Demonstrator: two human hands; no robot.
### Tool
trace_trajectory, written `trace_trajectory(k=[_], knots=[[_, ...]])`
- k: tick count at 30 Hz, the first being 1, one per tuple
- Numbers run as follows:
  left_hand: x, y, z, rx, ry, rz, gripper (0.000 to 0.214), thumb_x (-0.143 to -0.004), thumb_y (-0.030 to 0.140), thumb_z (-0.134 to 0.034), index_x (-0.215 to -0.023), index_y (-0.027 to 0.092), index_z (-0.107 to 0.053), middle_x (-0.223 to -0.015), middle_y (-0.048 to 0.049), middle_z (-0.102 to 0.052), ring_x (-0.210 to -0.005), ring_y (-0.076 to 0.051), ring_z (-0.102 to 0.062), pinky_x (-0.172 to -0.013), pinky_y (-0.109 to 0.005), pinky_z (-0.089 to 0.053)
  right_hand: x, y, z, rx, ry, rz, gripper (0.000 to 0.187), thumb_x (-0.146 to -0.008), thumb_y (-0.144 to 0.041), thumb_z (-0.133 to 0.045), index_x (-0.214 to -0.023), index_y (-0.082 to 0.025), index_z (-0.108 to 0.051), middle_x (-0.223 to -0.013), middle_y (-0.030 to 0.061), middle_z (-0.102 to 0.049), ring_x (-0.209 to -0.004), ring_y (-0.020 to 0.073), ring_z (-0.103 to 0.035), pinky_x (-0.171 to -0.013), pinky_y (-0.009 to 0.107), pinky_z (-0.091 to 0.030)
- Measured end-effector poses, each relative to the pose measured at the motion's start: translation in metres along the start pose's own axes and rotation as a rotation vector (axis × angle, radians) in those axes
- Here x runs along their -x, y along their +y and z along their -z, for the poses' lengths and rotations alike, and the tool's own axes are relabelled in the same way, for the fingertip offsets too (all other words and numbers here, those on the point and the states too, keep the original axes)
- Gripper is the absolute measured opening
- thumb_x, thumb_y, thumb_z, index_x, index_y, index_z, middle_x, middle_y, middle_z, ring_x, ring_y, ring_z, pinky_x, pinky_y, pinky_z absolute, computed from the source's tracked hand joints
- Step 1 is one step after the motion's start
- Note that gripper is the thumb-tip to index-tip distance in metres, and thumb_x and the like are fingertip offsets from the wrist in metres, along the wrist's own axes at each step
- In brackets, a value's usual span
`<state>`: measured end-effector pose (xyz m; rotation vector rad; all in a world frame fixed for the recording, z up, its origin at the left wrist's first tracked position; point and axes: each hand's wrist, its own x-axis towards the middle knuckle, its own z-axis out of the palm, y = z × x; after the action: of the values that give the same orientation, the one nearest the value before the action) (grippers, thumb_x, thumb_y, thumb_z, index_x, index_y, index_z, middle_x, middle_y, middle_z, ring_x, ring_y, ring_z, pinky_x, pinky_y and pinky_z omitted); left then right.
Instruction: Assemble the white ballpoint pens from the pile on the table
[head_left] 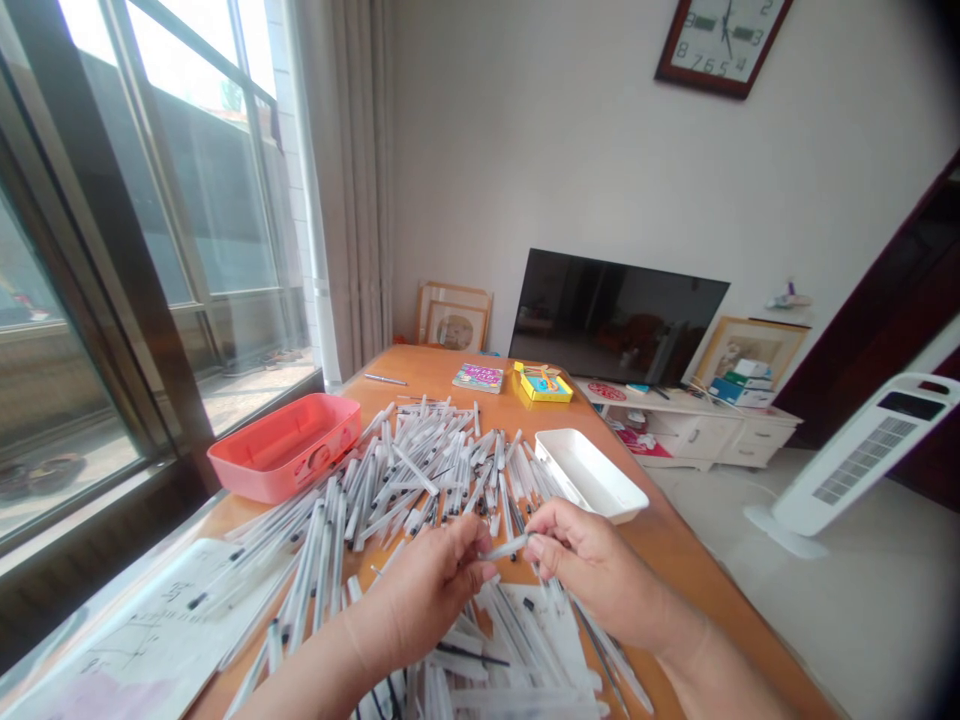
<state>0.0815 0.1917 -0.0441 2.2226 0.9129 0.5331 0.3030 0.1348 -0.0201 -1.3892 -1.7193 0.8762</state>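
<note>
My left hand (431, 590) and my right hand (589, 570) meet over the wooden table (675, 560), both pinched on one white pen (504, 548) held level between them. My fingers are closed around its two ends. Under and beyond my hands lies a big heap of white pens (420, 480) with dark tips, spread across the table's middle. More pens lie near my wrists on a sheet of paper (150, 640).
A pink tray (285, 450) stands left of the heap, a white tray (592, 475) to its right. Two small books (544, 383) lie at the far end. Beyond are a TV (615, 315), a low cabinet, a white fan heater (862, 460) and a window at left.
</note>
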Motion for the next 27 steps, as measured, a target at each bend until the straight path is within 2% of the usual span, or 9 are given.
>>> trace_trajectory(k=[3,9,14,17,21,25,27], knots=[[0.001,0.001,0.003,0.084,-0.068,0.035,0.02,-0.096,0.038,-0.047,-0.091,0.022,-0.058,-0.075,0.0025,-0.066,-0.068,-0.014,-0.056,-0.062,-0.024,-0.039,0.0,0.001,0.0,-0.032,-0.023,-0.009,0.015,-0.095,-0.032,-0.055,-0.09,-0.019,-0.06,-0.075,-0.0019,-0.063,-0.069,0.0126,-0.057,-0.062,0.023,-0.043],[0.001,-0.001,0.01,0.311,-0.178,0.064,0.035,-0.096,0.049,-0.045,-0.087,0.018,-0.06,-0.081,-0.0025,-0.069,-0.072,-0.015,-0.058,-0.066,-0.025,-0.041,0.0,0.004,-0.002,-0.188,-0.073,-0.034,0.019,-0.097,-0.038,-0.054,-0.098,-0.019,-0.059,-0.088,0.0021,-0.068,-0.071,0.0131,-0.061,-0.059,0.024,-0.047],[0.002,-0.006,0.01,0.553,-0.268,0.172,0.045,-0.093,0.057,-0.048,-0.087,0.015,-0.063,-0.076,-0.0037,-0.069,-0.06,-0.013,-0.056,-0.059,-0.025,-0.041,-0.003,0.01,0.004,-0.294,-0.042,-0.051,0.026,-0.095,-0.043,-0.056,-0.103,-0.018,-0.056,-0.087,0.0034,-0.069,-0.067,0.0125,-0.061,-0.059,0.025,-0.048],[0.003,-0.007,0.01,0.662,-0.249,0.205,0.046,-0.092,0.058,-0.047,-0.089,0.016,-0.063,-0.072,-0.0026,-0.069,-0.056,-0.012,-0.055,-0.059,-0.025,-0.04,-0.004,0.014,0.01,-0.286,-0.003,-0.086,0.028,-0.095,-0.045,-0.055,-0.1,-0.018,-0.057,-0.089,0.0047,-0.071,-0.064,0.0118,-0.06,-0.056,0.024,-0.046],[0.003,-0.007,0.009,0.745,-0.216,0.202,0.044,-0.092,0.058,-0.049,-0.092,0.016,-0.064,-0.069,-0.0025,-0.069,-0.053,-0.012,-0.053,-0.057,-0.025,-0.039,-0.003,0.013,0.009,-0.138,-0.079,-0.092,0.031,-0.097,-0.046,-0.052,-0.09,-0.018,-0.063,-0.083,0.0026,-0.069,-0.067,0.0121,-0.058,-0.057,0.023,-0.044],[0.003,-0.007,0.009,0.74,-0.235,0.2,0.045,-0.09,0.059,-0.051,-0.085,0.016,-0.064,-0.069,-0.0043,-0.07,-0.051,-0.011,-0.051,-0.054,-0.024,-0.036,-0.004,0.012,-0.004,-0.137,-0.037,-0.081,0.029,-0.096,-0.045,-0.054,-0.106,-0.021,-0.064,-0.089,0.0013,-0.067,-0.072,0.0123,-0.058,-0.063,0.024,-0.046],[0.003,-0.005,0.01,0.721,-0.241,0.21,0.047,-0.09,0.06,-0.051,-0.087,0.015,-0.065,-0.069,-0.0053,-0.071,-0.05,-0.012,-0.051,-0.054,-0.024,-0.036,-0.006,0.013,-0.011,-0.184,-0.041,-0.107,0.029,-0.095,-0.046,-0.055,-0.104,-0.02,-0.064,-0.087,0.0014,-0.068,-0.069,0.0118,-0.057,-0.059,0.023,-0.045]])
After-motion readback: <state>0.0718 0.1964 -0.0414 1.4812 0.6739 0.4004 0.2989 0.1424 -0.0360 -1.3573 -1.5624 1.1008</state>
